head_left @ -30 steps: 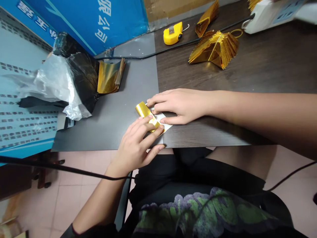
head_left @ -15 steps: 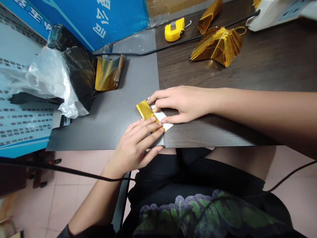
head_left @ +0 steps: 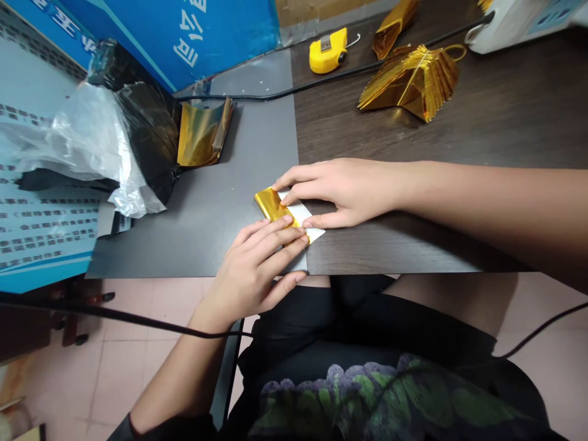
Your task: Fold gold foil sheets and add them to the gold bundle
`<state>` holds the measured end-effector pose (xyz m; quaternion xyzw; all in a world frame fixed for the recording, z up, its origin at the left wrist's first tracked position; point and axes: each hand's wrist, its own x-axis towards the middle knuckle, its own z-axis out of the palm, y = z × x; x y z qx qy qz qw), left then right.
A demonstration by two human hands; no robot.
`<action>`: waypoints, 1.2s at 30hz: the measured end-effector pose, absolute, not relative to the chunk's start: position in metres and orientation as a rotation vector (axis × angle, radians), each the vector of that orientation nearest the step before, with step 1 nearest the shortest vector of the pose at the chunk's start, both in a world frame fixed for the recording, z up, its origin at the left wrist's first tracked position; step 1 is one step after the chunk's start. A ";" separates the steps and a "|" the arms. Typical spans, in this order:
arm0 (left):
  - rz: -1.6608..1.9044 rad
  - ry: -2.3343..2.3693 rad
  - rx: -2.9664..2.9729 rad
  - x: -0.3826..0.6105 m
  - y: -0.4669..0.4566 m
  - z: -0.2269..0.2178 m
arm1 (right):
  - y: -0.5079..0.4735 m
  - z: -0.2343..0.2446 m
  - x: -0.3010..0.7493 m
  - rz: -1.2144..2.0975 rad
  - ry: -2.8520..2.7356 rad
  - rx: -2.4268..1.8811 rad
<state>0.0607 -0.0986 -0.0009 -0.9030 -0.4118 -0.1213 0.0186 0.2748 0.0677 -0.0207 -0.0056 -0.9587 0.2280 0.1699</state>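
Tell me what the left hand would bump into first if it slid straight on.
Probably the right hand. The fingertips of the left hand rest on gold foil and point toward the right thumb, just beside them, though depth is hard to judge here.

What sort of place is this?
Probably a small craft workbench, maybe in a workshop: a gold foil strip, a pleated gold foil ornament and a yellow tape measure lie on the desk.
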 end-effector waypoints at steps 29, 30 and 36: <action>-0.347 -1.327 -2.787 0.061 -0.100 0.000 | 0.067 -0.022 0.275 0.649 -2.724 -0.032; -0.351 -1.328 -2.786 0.061 -0.099 0.000 | 0.067 -0.021 0.275 0.642 -2.724 -0.033; -0.358 -1.309 -2.781 0.063 -0.098 0.000 | 0.067 -0.021 0.274 0.610 -2.716 0.012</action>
